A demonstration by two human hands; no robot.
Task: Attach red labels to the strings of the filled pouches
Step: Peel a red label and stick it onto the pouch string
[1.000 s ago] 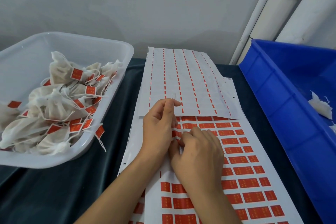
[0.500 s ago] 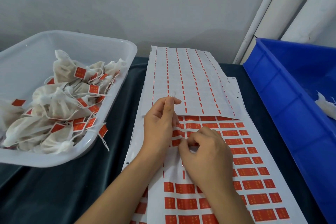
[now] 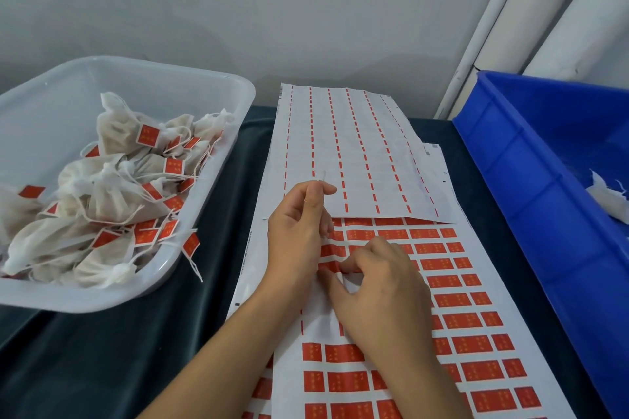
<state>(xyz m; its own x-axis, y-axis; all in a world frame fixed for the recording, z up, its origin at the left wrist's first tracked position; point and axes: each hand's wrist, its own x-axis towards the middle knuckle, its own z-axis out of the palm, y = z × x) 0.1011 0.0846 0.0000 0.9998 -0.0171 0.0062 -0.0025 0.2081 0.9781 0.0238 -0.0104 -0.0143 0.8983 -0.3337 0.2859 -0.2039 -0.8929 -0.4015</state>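
I'm over the label sheet [image 3: 452, 333], glossy white backing paper gridded with flat red rectangular labels [image 3: 435, 264]. My left hand [image 3: 299, 231] pinches a thin white string [image 3: 321, 176] between thumb and forefinger, its frayed tip poking up over the spent sheet [image 3: 350, 153], which carries only thin red dashes. My right hand [image 3: 384, 289] curls down on the sheet, thumb and fingertips nipping the edge of one label [image 3: 343, 268]. The pouch on that string is hidden under my hands. Left, a translucent plastic tub [image 3: 218, 160] holds soft, crumpled white fabric pouches [image 3: 112, 201], already tagged red. Right, a rigid blue crate [image 3: 544, 201] sits on dark velvety cloth [image 3: 102, 350].
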